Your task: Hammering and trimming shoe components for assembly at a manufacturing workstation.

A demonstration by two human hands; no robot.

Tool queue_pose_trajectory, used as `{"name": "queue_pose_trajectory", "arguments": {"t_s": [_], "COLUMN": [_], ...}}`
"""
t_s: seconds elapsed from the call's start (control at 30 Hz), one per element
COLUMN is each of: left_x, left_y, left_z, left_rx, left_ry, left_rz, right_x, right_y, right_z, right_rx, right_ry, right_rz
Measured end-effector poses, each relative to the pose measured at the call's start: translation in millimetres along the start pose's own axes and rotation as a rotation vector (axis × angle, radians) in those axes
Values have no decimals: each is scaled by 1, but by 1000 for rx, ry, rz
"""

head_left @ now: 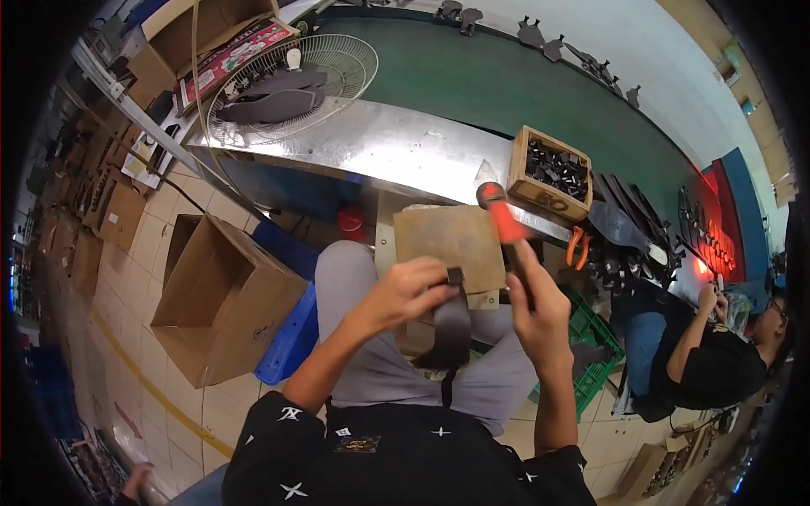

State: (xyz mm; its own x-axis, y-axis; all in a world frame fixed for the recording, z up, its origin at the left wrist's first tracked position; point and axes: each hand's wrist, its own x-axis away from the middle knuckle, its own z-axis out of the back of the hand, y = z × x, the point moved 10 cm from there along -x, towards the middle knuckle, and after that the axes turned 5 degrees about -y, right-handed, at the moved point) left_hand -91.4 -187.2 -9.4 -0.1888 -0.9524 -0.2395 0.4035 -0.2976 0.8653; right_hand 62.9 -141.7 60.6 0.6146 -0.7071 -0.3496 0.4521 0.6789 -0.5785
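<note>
My left hand [409,295] pinches the end of a dark brown, curved, strap-like piece [453,329] that hangs down over my lap. A small black block [456,276] shows at that end, beside my fingertips. In my closed right hand [544,316] is a hammer [508,223] with a red section below its dark, round head. The hammer is raised and tilted, with its head near the bench edge. Between and beyond my hands lies a worn tan square pad [447,244], just past my knees.
A wooden box [553,177] of small black parts stands on the metal bench [396,143], near orange-handled pliers [578,247]. A fan cage [295,88] holds dark pieces. Beside me are a cardboard box [224,304] and green crate [591,363]. Another person [717,346] sits at right.
</note>
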Motion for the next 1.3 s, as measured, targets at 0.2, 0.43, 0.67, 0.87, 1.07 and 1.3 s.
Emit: {"name": "queue_pose_trajectory", "arguments": {"t_s": [0.2,0.43,0.67,0.87,1.07,1.3], "left_x": [35,44,46,24,49,-8], "left_y": [84,103,121,86,11,-42], "left_z": [-25,-54,-78,-97,-81,251], "left_rx": [722,950,1067,957,866,470], "left_ry": [-210,-437,-709,-640,-436,612], "left_rz": [119,118,82,241,516,62], "right_x": [-1,21,28,23,28,81], "right_y": [-4,-59,-87,-59,70,223], "right_z": [-61,-12,2,21,68,290], "right_rx": [417,-879,-945,-785,-182,898], "right_ry": [-292,-528,-538,-576,-114,971], "right_rz": [329,279,586,580,88,-405]}}
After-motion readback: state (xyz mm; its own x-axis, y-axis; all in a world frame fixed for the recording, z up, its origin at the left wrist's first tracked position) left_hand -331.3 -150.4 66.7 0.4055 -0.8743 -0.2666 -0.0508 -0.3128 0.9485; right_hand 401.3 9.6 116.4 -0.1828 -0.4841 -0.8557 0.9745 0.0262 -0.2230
